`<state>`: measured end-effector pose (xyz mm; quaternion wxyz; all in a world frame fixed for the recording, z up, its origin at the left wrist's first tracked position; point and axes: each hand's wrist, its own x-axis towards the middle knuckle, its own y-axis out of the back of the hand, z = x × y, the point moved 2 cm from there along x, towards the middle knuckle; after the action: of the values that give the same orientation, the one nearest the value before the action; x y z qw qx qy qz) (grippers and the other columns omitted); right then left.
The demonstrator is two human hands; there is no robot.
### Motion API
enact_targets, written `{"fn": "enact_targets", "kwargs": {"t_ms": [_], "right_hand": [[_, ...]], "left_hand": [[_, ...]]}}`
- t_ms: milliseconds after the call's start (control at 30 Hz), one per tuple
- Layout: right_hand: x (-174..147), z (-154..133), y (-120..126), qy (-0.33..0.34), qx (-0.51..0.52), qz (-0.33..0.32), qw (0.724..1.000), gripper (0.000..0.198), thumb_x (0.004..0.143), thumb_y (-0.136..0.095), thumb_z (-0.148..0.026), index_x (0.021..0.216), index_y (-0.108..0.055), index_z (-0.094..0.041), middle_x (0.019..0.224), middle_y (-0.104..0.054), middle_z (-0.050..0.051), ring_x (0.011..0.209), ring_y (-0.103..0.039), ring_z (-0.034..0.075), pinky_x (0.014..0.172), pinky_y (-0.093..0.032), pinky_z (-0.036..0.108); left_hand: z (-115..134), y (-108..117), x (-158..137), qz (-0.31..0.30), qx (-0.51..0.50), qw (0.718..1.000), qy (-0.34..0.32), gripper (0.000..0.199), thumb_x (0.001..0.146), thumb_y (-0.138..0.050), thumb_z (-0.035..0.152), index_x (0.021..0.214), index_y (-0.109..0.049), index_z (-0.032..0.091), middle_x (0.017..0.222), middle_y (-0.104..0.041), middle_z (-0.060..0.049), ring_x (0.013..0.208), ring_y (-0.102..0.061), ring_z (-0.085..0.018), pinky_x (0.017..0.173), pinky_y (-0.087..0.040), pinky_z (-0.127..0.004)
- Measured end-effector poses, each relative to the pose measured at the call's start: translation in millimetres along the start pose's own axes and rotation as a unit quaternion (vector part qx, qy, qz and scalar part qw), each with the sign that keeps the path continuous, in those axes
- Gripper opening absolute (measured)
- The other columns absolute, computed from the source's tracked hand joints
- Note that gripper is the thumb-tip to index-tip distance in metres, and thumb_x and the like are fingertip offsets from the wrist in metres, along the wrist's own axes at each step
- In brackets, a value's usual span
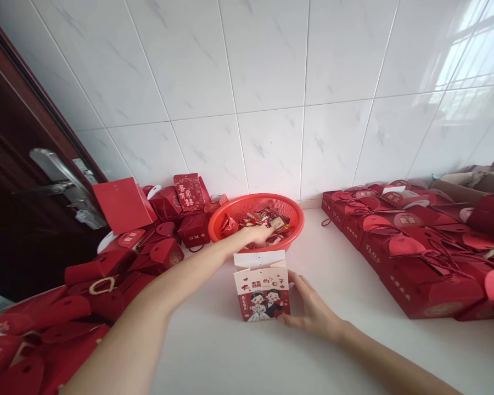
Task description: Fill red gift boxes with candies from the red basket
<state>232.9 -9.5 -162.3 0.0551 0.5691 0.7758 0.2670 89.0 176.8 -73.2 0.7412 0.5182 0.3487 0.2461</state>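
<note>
My left hand [261, 235] reaches over the near rim into a red plastic basket [288, 235], its fingers stretched out among wrapped candies [251, 219]. Their tips are partly lost among the wrappers, and nothing shows in the palm. Close in front of the basket, a red and white gift box [264, 304] with a cartoon bride and groom stands upright, its top flaps raised. Fingers and thumb of my right hand [310, 307] hold the box by its right side.
Red gift boxes [156, 255] crowd the left side by a dark door [28, 126]. Tied red boxes [428, 274] stand in rows on the right. A tiled wall [271, 148] rises behind the white tabletop [230, 356].
</note>
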Motion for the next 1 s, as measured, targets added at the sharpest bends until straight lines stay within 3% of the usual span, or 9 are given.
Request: {"fn": "enact_targets", "kwargs": {"t_ms": [133, 233, 367, 533, 633, 733, 800, 900, 1000], "right_hand": [[-0.8, -1.2, -0.2, 0.008, -0.016, 0.001, 1.000, 0.081, 0.073, -0.076, -0.027, 0.146, -0.039, -0.023, 0.134, -0.058, 0.013, 0.121, -0.054, 0.032, 0.103, -0.046, 0.045], [-1.3, -2.2, -0.1, 0.004, -0.022, 0.001, 1.000, 0.082, 0.072, -0.076, -0.027, 0.145, -0.039, -0.022, 0.131, -0.059, 0.013, 0.120, -0.054, 0.032, 0.102, -0.046, 0.045], [-1.4, -2.6, -0.4, 0.002, -0.021, -0.002, 1.000, 0.081, 0.072, -0.076, -0.027, 0.144, -0.040, -0.021, 0.130, -0.060, 0.013, 0.120, -0.054, 0.032, 0.103, -0.045, 0.045], [-0.6, -2.2, -0.8, -0.002, -0.019, -0.008, 1.000, 0.082, 0.072, -0.075, -0.026, 0.146, -0.038, -0.021, 0.132, -0.058, 0.013, 0.121, -0.053, 0.032, 0.104, -0.044, 0.045], [-0.4, -2.1, -0.6, -0.004, -0.019, -0.013, 1.000, 0.083, 0.072, -0.075, -0.026, 0.146, -0.037, -0.020, 0.133, -0.057, 0.014, 0.123, -0.051, 0.033, 0.105, -0.043, 0.046], [-0.8, -3.1, 0.0, -0.004, -0.020, -0.013, 1.000, 0.081, 0.073, -0.074, -0.027, 0.145, -0.037, -0.020, 0.133, -0.057, 0.014, 0.122, -0.051, 0.033, 0.104, -0.044, 0.046], [-1.0, -4.1, 0.3, -0.004, -0.020, -0.018, 1.000, 0.080, 0.074, -0.073, -0.028, 0.145, -0.037, -0.020, 0.132, -0.057, 0.014, 0.122, -0.051, 0.032, 0.104, -0.044, 0.046], [-0.6, -5.0, 0.5, -0.008, -0.021, -0.025, 0.999, 0.081, 0.074, -0.072, -0.029, 0.146, -0.036, -0.018, 0.133, -0.056, 0.015, 0.123, -0.050, 0.032, 0.105, -0.042, 0.046], [0.3, -4.5, 0.2, -0.018, -0.027, -0.030, 0.999, 0.085, 0.072, -0.072, -0.028, 0.147, -0.034, -0.016, 0.135, -0.054, 0.016, 0.125, -0.048, 0.033, 0.107, -0.040, 0.047]], "left_hand": [[-5.2, 12.1, -3.5, 0.013, 0.011, 0.999, 0.036, 0.053, 0.076, -0.066, 0.022, 0.128, -0.061, 0.022, 0.100, -0.075, -0.013, 0.082, -0.072, -0.032, 0.071, -0.052, -0.035], [-14.7, 24.9, -6.6, 0.070, -0.029, 0.995, 0.060, 0.031, 0.080, -0.065, 0.026, 0.111, -0.065, 0.021, 0.091, -0.076, -0.008, 0.079, -0.072, -0.028, 0.066, -0.051, -0.031], [-31.2, 39.3, -9.1, 0.139, -0.039, 0.985, 0.092, 0.033, 0.078, -0.067, 0.022, 0.111, -0.063, 0.020, 0.107, -0.075, -0.008, 0.097, -0.070, -0.028, 0.074, -0.051, -0.029], [-42.4, 45.2, -12.2, 0.190, -0.006, 0.969, 0.159, 0.057, 0.084, -0.063, 0.029, 0.137, -0.050, 0.012, 0.138, -0.059, -0.021, 0.127, -0.056, -0.037, 0.094, -0.049, -0.041], [-27.1, 43.9, -13.4, 0.216, 0.030, 0.974, 0.064, 0.053, 0.086, -0.060, 0.026, 0.138, -0.054, 0.016, 0.138, -0.059, -0.017, 0.126, -0.057, -0.031, 0.102, -0.046, -0.038], [1.1, 35.2, -12.7, 0.149, 0.064, 0.981, -0.110, 0.041, 0.084, -0.064, 0.029, 0.124, -0.067, 0.022, 0.133, -0.061, -0.011, 0.126, -0.054, -0.029, 0.107, -0.043, -0.038], [16.6, 25.3, -10.5, 0.075, 0.124, 0.976, -0.164, 0.040, 0.083, -0.065, 0.026, 0.123, -0.069, 0.025, 0.135, -0.060, -0.010, 0.131, -0.049, -0.031, 0.111, -0.039, -0.043], [26.4, 9.7, -3.5, 0.005, 0.222, 0.966, -0.132, 0.053, 0.083, -0.061, 0.016, 0.134, -0.061, 0.029, 0.146, -0.051, -0.012, 0.133, -0.047, -0.033, 0.108, -0.040, -0.049], [27.6, 0.9, 5.2, 0.004, 0.275, 0.956, -0.098, 0.058, 0.082, -0.064, 0.017, 0.139, -0.056, 0.026, 0.154, -0.044, -0.017, 0.127, -0.054, -0.037, 0.106, -0.040, -0.054]]}}
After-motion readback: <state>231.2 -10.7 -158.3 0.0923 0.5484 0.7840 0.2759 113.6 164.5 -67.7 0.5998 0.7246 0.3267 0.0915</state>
